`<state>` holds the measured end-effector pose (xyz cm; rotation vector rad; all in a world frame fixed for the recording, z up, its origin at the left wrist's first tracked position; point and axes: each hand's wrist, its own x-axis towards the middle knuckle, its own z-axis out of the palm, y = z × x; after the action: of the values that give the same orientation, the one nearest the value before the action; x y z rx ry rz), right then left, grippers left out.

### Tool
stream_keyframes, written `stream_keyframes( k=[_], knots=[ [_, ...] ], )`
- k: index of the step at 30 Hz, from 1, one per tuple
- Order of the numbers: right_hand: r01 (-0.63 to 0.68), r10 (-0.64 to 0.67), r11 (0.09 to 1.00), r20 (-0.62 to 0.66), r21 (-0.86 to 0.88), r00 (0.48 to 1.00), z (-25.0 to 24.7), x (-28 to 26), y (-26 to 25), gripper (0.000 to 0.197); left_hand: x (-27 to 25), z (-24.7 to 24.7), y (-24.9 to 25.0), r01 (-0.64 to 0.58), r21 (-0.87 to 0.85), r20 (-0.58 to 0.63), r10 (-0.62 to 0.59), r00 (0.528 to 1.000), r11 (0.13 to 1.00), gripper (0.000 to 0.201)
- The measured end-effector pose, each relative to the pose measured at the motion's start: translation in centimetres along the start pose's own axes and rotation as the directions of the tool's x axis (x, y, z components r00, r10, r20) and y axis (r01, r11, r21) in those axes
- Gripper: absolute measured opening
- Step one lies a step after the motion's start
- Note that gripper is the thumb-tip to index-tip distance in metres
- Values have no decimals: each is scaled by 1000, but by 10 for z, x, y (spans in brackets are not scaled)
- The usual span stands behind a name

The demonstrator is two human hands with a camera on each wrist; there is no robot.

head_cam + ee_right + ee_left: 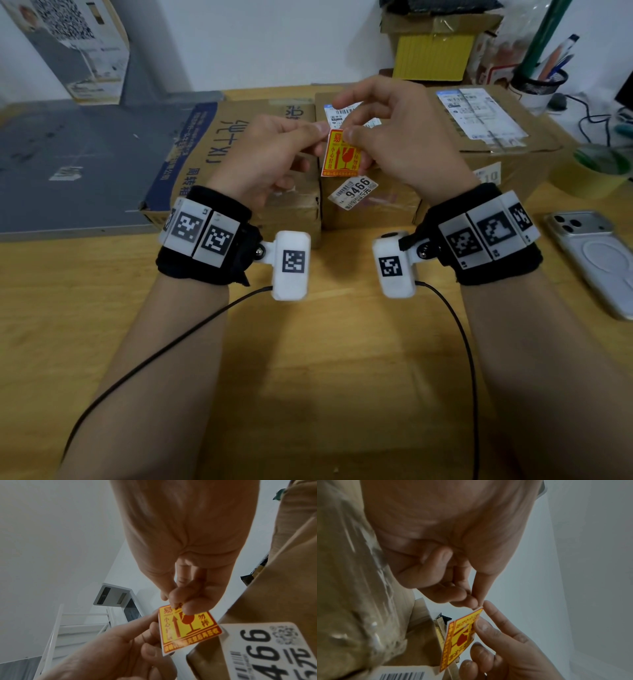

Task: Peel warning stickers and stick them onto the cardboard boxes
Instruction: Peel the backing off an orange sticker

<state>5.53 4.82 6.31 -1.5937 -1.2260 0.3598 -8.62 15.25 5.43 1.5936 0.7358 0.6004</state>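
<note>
Two hands raised above the table (308, 342), meeting over a row of cardboard boxes. Left hand (263, 161), fingers curled, pinching the left edge of a warning sticker (340, 154) between thumb and fingertips, other fingers tucked behind its white backing. Right hand (394, 137), thumb and forefinger pinching the sticker's top corner, remaining fingers loosely bent at 12 o'clock above it. Sticker yellow and red, printed with a broken-glass symbol and an upward arrow, held upright in the air, touching no box; cannot tell whether the printed layer has parted from the backing. Directly behind and below it, the middle box (370, 205), bearing a white label numbered 9466 (354, 192) at 6 o'clock from the sticker. Left box (219, 150) with blue print at 9 o'clock, right box (507, 137) with a white shipping label at 3 o'clock. Phone (596, 260) lying face down at 4 o'clock, roll of tape (592, 171) just beyond it, pen holder (537, 85) at 2 o'clock.
</note>
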Motion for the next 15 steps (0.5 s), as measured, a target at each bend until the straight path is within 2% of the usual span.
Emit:
stream_keyframes(
  k=[2, 8, 15],
  knots=[
    [3, -3, 1000, 0, 0, 1000, 0, 0, 1, 29, 0, 0, 1, 3, 4, -19, -3, 1000, 1000, 35],
    [5, -5, 1000, -1, -6, 1000, -1, 0, 1, 28, 1, 0, 1, 11, 16, -27, -11, 1000, 1000, 28],
    [0, 0, 1000, 4, -7, 1000, 0, 0, -1, 28, 0, -1, 0, -10, 29, -11, 10, 1000, 1000, 36]
  ],
)
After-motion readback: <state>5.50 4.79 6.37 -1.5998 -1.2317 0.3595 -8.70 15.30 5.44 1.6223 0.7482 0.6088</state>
